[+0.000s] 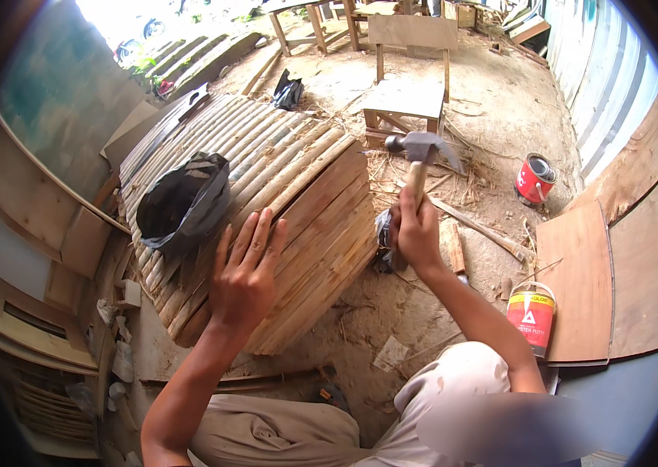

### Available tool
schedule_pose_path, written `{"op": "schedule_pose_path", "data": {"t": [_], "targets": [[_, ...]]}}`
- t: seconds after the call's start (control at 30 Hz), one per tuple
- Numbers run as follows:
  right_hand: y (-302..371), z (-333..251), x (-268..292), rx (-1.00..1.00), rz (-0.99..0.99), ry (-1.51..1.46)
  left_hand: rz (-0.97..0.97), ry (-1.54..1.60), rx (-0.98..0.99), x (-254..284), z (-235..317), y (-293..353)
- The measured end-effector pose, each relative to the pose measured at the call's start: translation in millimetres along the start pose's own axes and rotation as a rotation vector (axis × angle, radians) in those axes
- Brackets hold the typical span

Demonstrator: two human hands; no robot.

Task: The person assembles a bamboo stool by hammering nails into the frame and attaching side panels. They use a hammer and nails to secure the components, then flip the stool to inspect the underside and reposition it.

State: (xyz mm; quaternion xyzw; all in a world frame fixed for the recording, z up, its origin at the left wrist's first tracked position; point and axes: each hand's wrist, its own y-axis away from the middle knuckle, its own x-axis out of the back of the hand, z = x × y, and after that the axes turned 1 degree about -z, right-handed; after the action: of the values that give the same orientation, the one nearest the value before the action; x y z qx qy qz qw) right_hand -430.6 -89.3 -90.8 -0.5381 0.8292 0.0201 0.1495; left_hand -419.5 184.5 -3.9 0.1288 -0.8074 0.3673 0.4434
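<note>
My left hand lies with its fingers stretched out on the near top edge of a box-like wooden piece. Round poles or slats cover its top, and planks line its side. Raised to the right of it, my right hand is closed round the wooden handle of a claw hammer, whose metal head points up. A black plastic bag sits rolled open on the slats beyond my left fingers; its contents are too dark to make out. Toward the far left end of the slats lies a handsaw.
A wooden chair stands ahead on the dirt floor. To the right are a red open can, a red and yellow tin and leaning plywood sheets. Wood scraps litter the ground. Boards line the left wall.
</note>
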Motion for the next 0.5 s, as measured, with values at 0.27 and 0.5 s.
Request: {"op": "schedule_pose_path", "data": {"t": [0.27, 0.5], "targets": [[40.5, 12.0, -18.4, 0.008, -0.072, -0.211, 0.003, 0.052, 0.02, 3.3, 2.1, -2.9], [36.7, 18.9, -16.7, 0.093, -0.074, -0.144, 0.024, 0.016, -0.008, 0.3, 3.8, -5.9]]}}
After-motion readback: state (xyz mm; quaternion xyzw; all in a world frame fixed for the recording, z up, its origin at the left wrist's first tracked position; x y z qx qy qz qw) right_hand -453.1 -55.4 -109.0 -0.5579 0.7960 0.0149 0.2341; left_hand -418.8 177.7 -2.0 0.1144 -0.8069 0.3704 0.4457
